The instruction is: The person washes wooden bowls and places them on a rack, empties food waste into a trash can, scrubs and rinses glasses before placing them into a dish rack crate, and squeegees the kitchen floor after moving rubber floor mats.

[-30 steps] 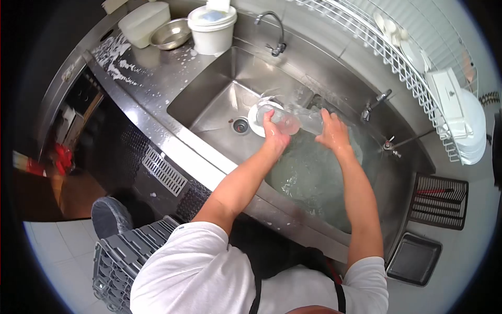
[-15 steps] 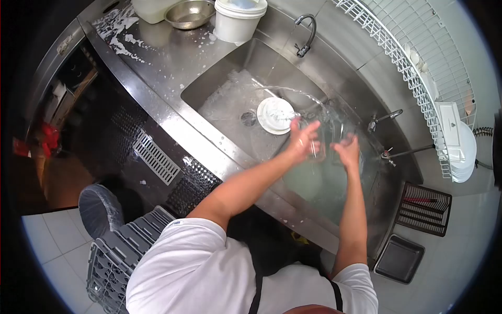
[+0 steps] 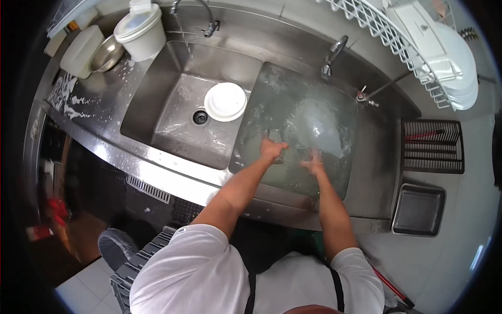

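My left hand (image 3: 273, 150) is at the surface of the water-filled right basin (image 3: 298, 99), its fingers around what looks like a clear glass container (image 3: 278, 158), mostly lost against the cloudy water. To its right, my right hand (image 3: 314, 164) dips into the same water, thumb and fingers apart; its fingertips are blurred. A large pale shape (image 3: 320, 125) lies under the water beyond the hands, its kind unclear. White plates (image 3: 225, 102) are stacked in the left basin (image 3: 172, 112), beside the drain (image 3: 200, 116).
Water runs from the left tap (image 3: 210, 29); another tap (image 3: 328, 65) stands behind the right basin. A white bucket (image 3: 144, 39) and metal bowl (image 3: 107, 54) sit on the soapy counter. At right are a wire rack (image 3: 384, 31), a dark slotted rack (image 3: 433, 152) and a tray (image 3: 419, 210).
The view has swung to the right. Both hands have come down to the water in the right basin, the clear container with my left hand. Water no longer splashes over the plates.
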Demonstrator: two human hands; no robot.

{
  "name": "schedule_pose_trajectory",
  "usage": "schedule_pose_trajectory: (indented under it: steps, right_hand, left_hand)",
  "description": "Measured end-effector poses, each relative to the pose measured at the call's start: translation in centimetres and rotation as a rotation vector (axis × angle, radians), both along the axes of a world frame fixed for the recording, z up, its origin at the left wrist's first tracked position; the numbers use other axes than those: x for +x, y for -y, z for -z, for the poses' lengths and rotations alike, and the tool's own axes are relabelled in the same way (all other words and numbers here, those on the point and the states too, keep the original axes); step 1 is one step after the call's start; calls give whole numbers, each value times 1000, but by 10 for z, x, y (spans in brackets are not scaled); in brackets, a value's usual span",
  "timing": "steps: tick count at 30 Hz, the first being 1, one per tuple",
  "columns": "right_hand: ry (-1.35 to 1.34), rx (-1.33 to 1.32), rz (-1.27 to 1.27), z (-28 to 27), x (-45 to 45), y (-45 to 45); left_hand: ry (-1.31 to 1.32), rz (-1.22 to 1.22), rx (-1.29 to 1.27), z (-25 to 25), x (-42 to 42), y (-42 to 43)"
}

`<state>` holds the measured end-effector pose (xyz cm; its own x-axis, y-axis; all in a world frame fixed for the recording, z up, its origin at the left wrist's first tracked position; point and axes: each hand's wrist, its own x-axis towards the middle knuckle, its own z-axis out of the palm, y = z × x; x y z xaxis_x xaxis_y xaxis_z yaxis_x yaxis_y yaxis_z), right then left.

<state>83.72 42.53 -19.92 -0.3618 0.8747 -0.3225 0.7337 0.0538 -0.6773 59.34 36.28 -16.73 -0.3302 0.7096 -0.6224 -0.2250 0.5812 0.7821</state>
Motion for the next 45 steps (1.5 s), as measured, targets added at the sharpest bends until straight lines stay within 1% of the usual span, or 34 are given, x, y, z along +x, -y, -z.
schedule_pose_trajectory:
  steps: [1,2,4,6,7,8,9,11,12,13,15,16,17,18,19,20,22,25,28,29,31,32,35,37,38,39,40,41,42,44,45]
  right_hand:
    - [91,-67,9,-27,-5,4]
    - [182,-133,12,-41,-8,5]
    - [348,-106,-235,-41,-8,3]
    - [363,-179,-380,-38,-12,0]
    - [299,-271,-397,-30,-8,-2]
    - [315,-208,-418,-21,-7,0]
    - [333,-143,-438,-10,-5,2]
    - [511,287,-461,22,3,19]
    - [394,260,-398,12,-6,15]
    - [255,206,-332,-4,-22,4]
    - [-59,79,-196,-68,-66,-5]
    - [-115,67,-180,-103,-91,-11]
    - [-156,66,-172,-136,-117,-18]
    - [-139,72,-163,-166,-141,-27]
    - [-191,108,-201,-164,-162,-44]
    - [-242,145,-240,-164,-184,-60]
    - [42,417,-373,-246,-232,-51]
    - [318,480,-333,-316,-299,-44]
    - [396,593,-312,-363,-339,-36]
    - [390,632,-312,-370,-347,-34]
    - [381,707,-304,-378,-353,-31]
    - [347,681,-284,-380,-353,-27]
    - [222,610,-222,-372,-332,-15]
    - [98,563,-181,-337,-301,-18]
    - [80,446,-119,-316,-284,-19]
    - [-41,380,-106,-276,-259,-33]
    - [-84,295,-75,-235,-230,-43]
    - [-136,207,-55,-193,-204,-51]
    - [-208,213,-98,-137,-172,-64]
    - [-278,120,-100,-91,-125,-60]
    - [-273,73,-95,-74,-104,-55]
  left_hand:
    - [52,86,-109,11,0,-2]
    - [49,169,-138,25,2,-3]
    - [51,320,-199,59,6,0]
    - [-652,577,-11,94,18,5]
    - [-1008,693,86,96,19,4]
    - [-1001,704,113,98,13,-1]
    - [-994,714,139,88,5,-4]
    - [-972,734,188,54,-8,-1]
    - [-873,655,215,28,-12,2]
    - [-677,494,239,-4,-18,7]
    - [-163,93,300,-79,-28,20]
    - [88,-97,333,-116,-37,23]
    - [299,-249,381,-141,-47,24]
    - [469,-368,421,-160,-58,22]
    - [632,-503,550,-159,-71,15]
    - [763,-530,515,-168,-92,12]
    - [1028,-569,441,-188,-142,8]
    - [1071,-631,501,-211,-202,6]
    - [1205,-693,607,-243,-237,25]
    - [1170,-742,611,-240,-242,28]
    - [974,-735,561,-248,-237,50]
    - [878,-725,533,-249,-229,60]
    - [867,-537,500,-227,-200,77]
    - [984,-369,489,-181,-176,66]
    - [920,-299,460,-178,-158,67]
    - [855,-229,433,-176,-140,68]
    - [665,-187,393,-186,-123,77]
    - [535,-118,349,-166,-106,70]
    - [402,-57,303,-143,-89,63]
    - [43,-58,312,-133,-56,63]
    - [-34,-80,292,-126,-49,61]
